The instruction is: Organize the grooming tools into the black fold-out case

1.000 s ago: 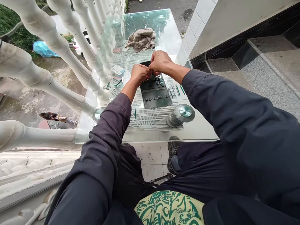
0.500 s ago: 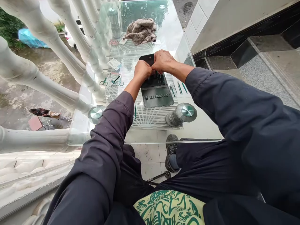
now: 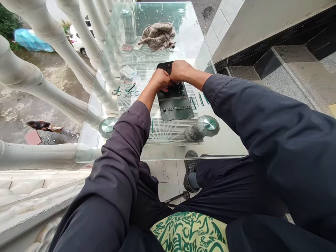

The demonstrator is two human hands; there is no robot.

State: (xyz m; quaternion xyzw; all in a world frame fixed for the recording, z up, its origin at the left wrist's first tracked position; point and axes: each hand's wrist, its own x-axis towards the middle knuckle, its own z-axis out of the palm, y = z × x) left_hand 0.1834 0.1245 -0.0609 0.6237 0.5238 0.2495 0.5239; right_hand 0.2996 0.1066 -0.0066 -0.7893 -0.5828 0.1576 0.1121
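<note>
An unfolded black tool case (image 3: 176, 105) lies on the glass table, with a row of elastic loops along its near flap. Over its upper part, my left hand (image 3: 159, 79) and my right hand (image 3: 181, 71) meet, fingers closed and pinched together. What they hold between them is hidden. Some small tools (image 3: 181, 90) sit in the case just below my right hand. Green-handled tweezers (image 3: 193, 101) and thin green tools (image 3: 201, 99) lie to the right of the case. Scissors (image 3: 116, 91) and nippers (image 3: 130, 89) lie to its left.
A crumpled brown towel (image 3: 158, 36) lies toward the table's far end. A small printed card (image 3: 127, 71) is left of the case. One thin green tool (image 3: 152, 123) lies near my left forearm. White balusters (image 3: 76, 63) line the left; stone steps (image 3: 288, 70) rise on the right.
My hands stay together over the case, with the left fingers slightly lower and my right hand turned a little. The view has shifted slightly. The laid-out tools have not moved on the table.
</note>
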